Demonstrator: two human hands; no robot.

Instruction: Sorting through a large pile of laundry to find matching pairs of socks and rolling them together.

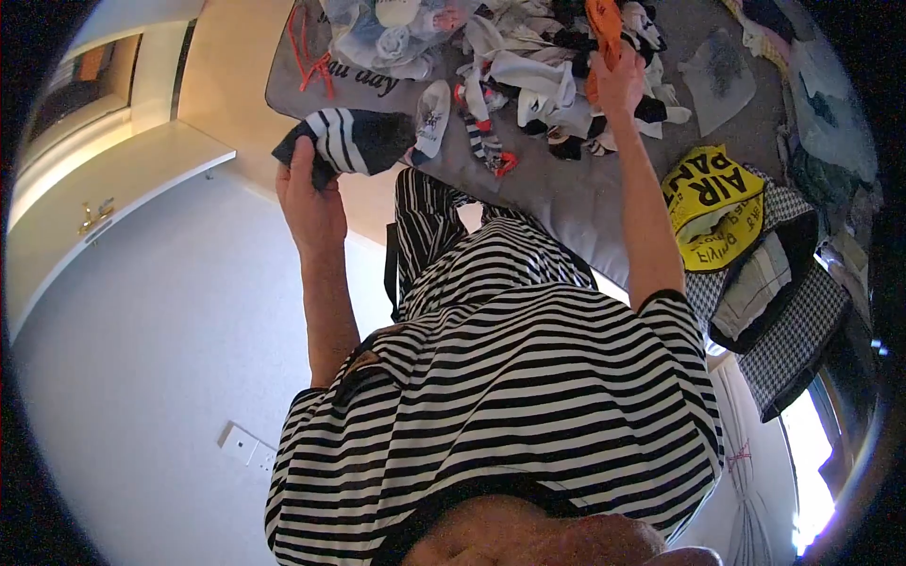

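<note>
My left hand [311, 201] grips a dark sock with white stripes [347, 140], held up at the left side of the grey padded surface [531, 187]. At the upper right, my right hand [620, 81] has hold of an orange cloth item [604, 28], perhaps a sock. Around it lies a heap of mixed socks [538, 74], mostly white and black. A white sock with a dark print [432, 117] lies alone near the striped one. A patterned sock with red toe and heel [485, 138] rests at the heap's lower left edge.
A clear plastic bag with light items [396, 42] sits at the top, with a red cord [308, 67] beside it. To the right are a flat translucent bag [720, 78], a yellow printed bag [718, 212] and houndstooth fabric [793, 304]. A white shelf or cabinet [141, 184] stands left.
</note>
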